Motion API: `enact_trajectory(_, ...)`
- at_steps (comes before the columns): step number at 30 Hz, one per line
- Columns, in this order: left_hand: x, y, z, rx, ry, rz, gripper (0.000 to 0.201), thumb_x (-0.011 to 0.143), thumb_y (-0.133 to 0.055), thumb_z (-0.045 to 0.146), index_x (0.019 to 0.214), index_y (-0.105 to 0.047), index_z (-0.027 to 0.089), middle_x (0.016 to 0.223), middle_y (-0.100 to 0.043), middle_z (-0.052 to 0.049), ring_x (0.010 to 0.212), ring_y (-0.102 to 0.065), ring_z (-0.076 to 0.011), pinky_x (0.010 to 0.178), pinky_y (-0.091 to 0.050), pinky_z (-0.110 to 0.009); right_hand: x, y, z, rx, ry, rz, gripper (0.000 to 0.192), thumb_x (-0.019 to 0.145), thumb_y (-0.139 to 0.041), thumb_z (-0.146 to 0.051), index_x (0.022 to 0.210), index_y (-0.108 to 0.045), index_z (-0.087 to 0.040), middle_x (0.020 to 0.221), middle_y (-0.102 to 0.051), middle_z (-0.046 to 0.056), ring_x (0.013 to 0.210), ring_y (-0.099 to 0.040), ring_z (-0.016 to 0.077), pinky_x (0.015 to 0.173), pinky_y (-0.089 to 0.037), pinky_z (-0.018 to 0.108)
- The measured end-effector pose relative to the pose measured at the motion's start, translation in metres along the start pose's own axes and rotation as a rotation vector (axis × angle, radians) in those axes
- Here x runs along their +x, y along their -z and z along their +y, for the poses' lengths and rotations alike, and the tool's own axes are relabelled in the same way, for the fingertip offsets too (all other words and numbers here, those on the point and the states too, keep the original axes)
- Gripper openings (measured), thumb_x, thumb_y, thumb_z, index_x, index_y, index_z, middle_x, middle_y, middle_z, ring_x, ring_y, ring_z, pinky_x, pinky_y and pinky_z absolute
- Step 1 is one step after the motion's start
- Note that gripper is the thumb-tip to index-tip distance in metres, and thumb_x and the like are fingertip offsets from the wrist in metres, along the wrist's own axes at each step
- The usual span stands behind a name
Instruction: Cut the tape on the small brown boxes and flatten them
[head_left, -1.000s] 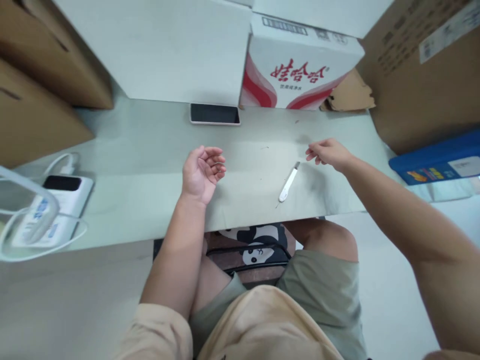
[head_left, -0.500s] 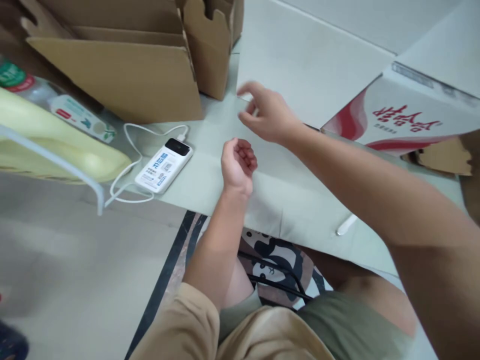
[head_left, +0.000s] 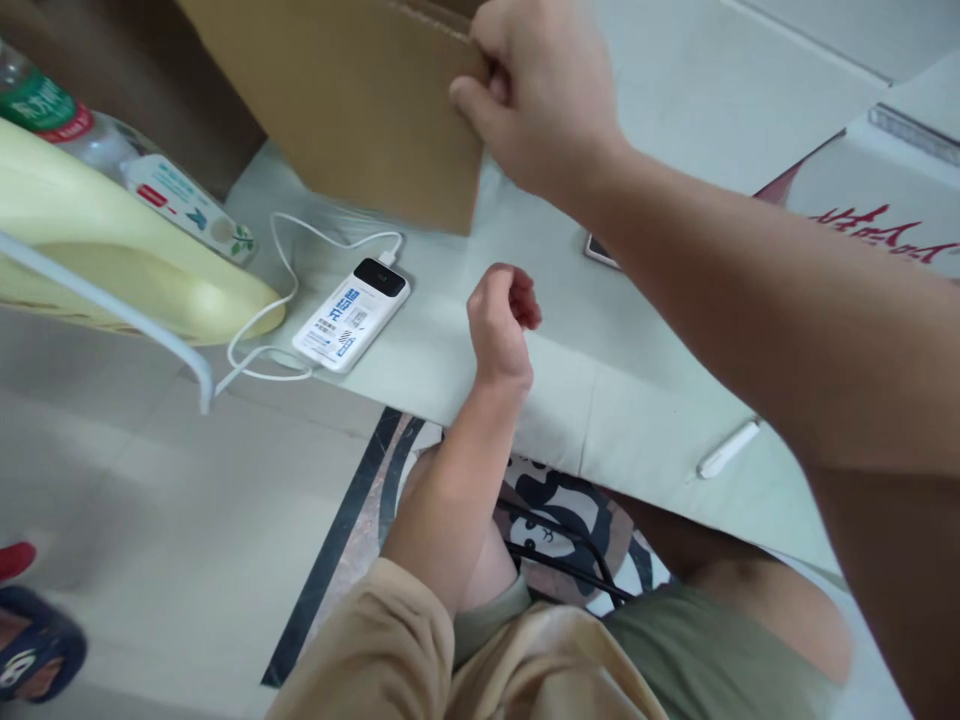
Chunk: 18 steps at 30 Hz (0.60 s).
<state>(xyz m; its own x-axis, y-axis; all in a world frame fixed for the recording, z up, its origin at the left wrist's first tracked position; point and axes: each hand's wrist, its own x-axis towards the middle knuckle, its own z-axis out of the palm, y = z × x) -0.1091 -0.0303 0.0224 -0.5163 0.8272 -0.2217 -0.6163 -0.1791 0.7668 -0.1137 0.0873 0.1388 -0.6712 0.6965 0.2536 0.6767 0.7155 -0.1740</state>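
My right hand (head_left: 551,100) grips the upper corner of a brown cardboard box (head_left: 382,120), thumb on the outer face and fingers over the edge. Below it, my left hand (head_left: 501,325) rests on the pale green table cover with its fingers curled in and nothing visible in them. Left of that hand lies a white power bank (head_left: 352,312) with a dark display. A white cable (head_left: 281,250) is plugged into its end and loops beside it.
At the left stand a bottle with a green label (head_left: 45,105), a white carton (head_left: 191,205) and a yellow item (head_left: 135,270) near a pale bar (head_left: 112,315). A white pen-like object (head_left: 727,450) and a white-and-red box (head_left: 892,200) are at the right. A dark-edged device (head_left: 601,252) shows partly behind my right forearm.
My right hand has moved up to the cardboard box and closed on its edge. The box has shifted and tilted. My left hand stays by the table's near edge, fingers still curled.
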Motion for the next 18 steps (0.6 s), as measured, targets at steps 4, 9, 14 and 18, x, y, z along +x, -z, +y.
enact_trajectory(4, 0.0, 0.005, -0.003, 0.044, -0.433, 0.159, 0.03, 0.098, -0.05, 0.031, 0.07, -0.042, 0.022, 0.065, -0.038, 0.002, 0.06, -0.042, -0.0117, 0.061, -0.035, -0.027, -0.069, 0.021, 0.046, 0.136, -0.074, 0.201, 0.034, 0.089, -0.05, -0.022, 0.064, -0.027, -0.02, 0.068, -0.033, -0.006, 0.071, -0.043, 0.0021, 0.072, -0.025, 0.022)
enact_trajectory(9, 0.012, 0.011, -0.001, 0.171, -0.74, 0.285, 0.021, 0.096, -0.054, 0.038, 0.084, -0.05, 0.022, 0.084, -0.044, 0.0, 0.079, -0.05, -0.0141, 0.077, -0.043, -0.03, -0.203, 0.037, 0.118, 0.175, -0.089, 0.505, 0.021, 0.085, -0.061, -0.026, 0.067, -0.054, -0.019, 0.055, -0.043, -0.006, 0.049, -0.036, 0.0064, 0.051, -0.026, 0.025)
enact_trajectory(14, 0.007, 0.001, -0.017, 0.347, -0.639, -0.128, 0.051, 0.093, -0.049, 0.073, 0.11, -0.062, 0.026, 0.115, -0.063, -0.005, 0.119, -0.062, -0.0236, 0.104, -0.048, -0.037, -0.313, 0.045, 0.142, 0.108, 0.037, 0.523, 0.009, 0.083, -0.07, -0.03, 0.075, -0.069, -0.025, 0.049, -0.052, -0.004, 0.037, -0.038, 0.0088, 0.037, -0.028, 0.026)
enact_trajectory(18, -0.006, -0.017, -0.035, 0.357, -0.668, -0.532, 0.059, 0.091, -0.049, 0.078, 0.116, -0.069, 0.029, 0.129, -0.067, -0.005, 0.13, -0.062, -0.0284, 0.107, -0.05, -0.042, -0.345, 0.027, 0.149, 0.079, 0.054, 0.702, 0.013, 0.082, -0.073, -0.034, 0.094, -0.075, -0.032, 0.065, -0.053, 0.001, 0.054, -0.052, 0.0159, 0.046, -0.041, 0.031)
